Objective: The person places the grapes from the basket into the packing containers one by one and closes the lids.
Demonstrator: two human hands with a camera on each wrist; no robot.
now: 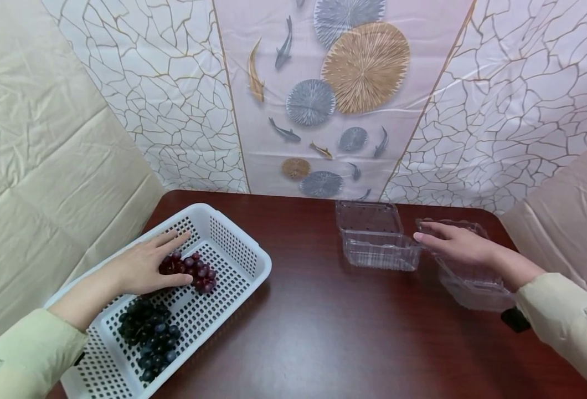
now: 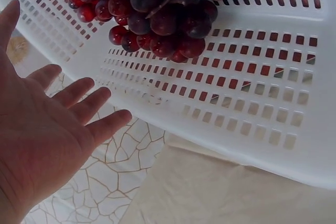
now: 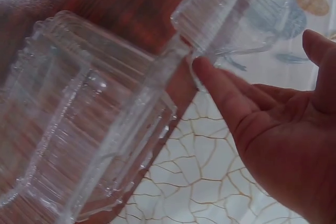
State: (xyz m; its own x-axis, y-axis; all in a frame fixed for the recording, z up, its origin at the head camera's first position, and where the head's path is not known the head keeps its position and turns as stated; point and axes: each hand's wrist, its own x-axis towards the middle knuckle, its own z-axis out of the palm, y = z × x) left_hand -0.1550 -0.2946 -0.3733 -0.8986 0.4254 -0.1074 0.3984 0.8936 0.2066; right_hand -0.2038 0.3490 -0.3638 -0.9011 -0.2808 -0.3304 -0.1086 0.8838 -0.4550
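My left hand (image 1: pixel 146 265) hovers with spread fingers over a white perforated basket (image 1: pixel 237 299) at the left. Beneath and beside it in the basket lies a bunch of red grapes (image 1: pixel 201 271); a bunch of black grapes (image 1: pixel 151 341) lies nearer the front. In the left wrist view the left hand (image 2: pixel 58 124) holds nothing. On the right, my right hand (image 1: pixel 460 244) extends over a clear plastic box (image 1: pixel 478 293), its fingers near a second clear plastic box (image 1: pixel 380 252) with its lid raised. The right wrist view shows the right hand (image 3: pixel 283 114) with nothing in it; contact with the boxes is unclear.
A dark red-brown table (image 1: pixel 313 327) carries the basket and boxes. Behind it hangs a patterned cloth (image 1: pixel 273 155), with beige quilted cloth (image 1: pixel 49 149) at the left side and more at the right.
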